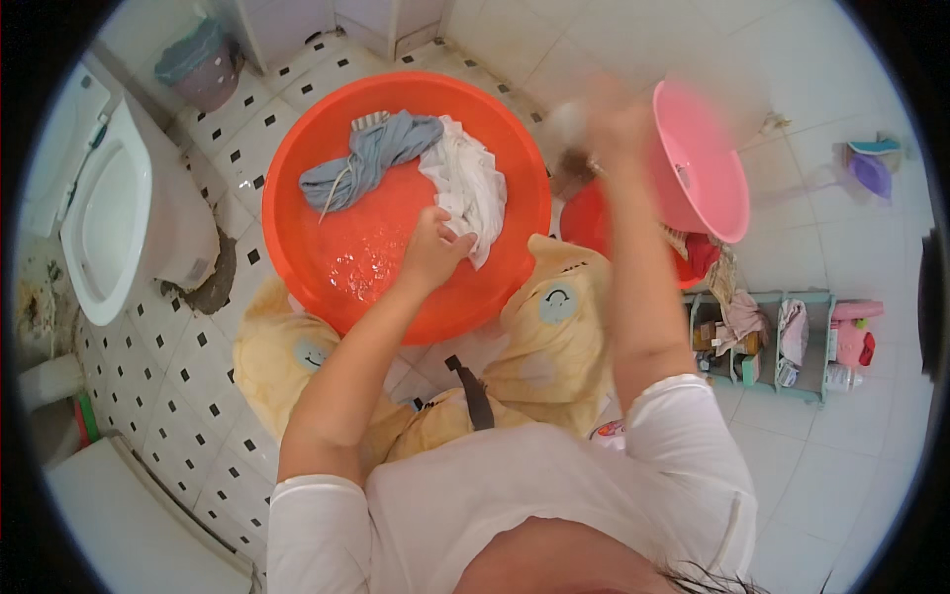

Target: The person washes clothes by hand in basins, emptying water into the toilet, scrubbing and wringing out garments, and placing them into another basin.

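A large orange-red plastic basin (386,245) with a little clear water stands before me. In it, a twisted blue-grey garment (364,167) with a pale drawstring lies beside a crumpled white cloth (471,178). My left hand (438,252) reaches into the basin, its thumb and fingers curled on the near edge of the white cloth. Beyond the basin's right rim, my right hand (620,130) is blurred by motion. It is next to a tilted pink basin (701,163) and a blurred whitish object (568,126); whether it grips either is unclear.
A red basin (582,219) with cloths sits partly under the pink one. At right stands a grey-green shelf rack (805,341) with bottles and cloths. To the left are a white toilet (111,215) and a lined waste bin (208,70). My yellow-trousered knees (557,334) flank the big basin.
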`<action>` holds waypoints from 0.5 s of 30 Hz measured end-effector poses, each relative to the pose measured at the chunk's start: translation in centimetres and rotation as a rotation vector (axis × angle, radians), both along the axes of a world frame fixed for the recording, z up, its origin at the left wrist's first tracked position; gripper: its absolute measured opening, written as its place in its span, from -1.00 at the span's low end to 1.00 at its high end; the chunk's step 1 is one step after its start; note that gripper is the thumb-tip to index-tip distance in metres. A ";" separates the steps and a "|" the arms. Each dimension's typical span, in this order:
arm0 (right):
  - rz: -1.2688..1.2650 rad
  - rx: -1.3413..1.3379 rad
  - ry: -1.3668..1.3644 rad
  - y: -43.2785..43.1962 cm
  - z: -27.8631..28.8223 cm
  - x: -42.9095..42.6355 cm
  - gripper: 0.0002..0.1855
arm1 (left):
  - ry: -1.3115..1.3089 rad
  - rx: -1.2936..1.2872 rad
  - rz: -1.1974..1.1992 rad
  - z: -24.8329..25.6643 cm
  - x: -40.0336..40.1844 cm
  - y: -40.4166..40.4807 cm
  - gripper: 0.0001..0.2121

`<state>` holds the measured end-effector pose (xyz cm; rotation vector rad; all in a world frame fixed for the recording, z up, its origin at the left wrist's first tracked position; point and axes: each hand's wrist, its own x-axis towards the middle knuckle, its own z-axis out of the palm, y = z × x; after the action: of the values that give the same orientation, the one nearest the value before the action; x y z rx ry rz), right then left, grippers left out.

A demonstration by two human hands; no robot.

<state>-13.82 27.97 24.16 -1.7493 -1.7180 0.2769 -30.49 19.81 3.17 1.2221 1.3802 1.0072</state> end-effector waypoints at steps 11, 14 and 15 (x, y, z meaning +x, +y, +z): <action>0.315 0.048 -0.298 7.6 -8.0 6.0 -0.57 | 0.341 -0.377 -0.038 -10.1 -2.7 -1.6 -0.68; 0.652 -0.267 -0.368 10.2 -21.6 4.5 -0.62 | 0.213 -0.527 -0.028 -15.1 -4.9 -2.4 -0.65; 0.661 -0.398 -0.386 10.3 -25.8 4.5 -0.61 | 0.261 -0.537 -0.005 -16.4 -6.0 -3.5 -0.67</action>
<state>-9.34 38.25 -1.62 -1.4977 -2.6543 0.6341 -36.52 16.34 -13.20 0.9658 1.7088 0.4298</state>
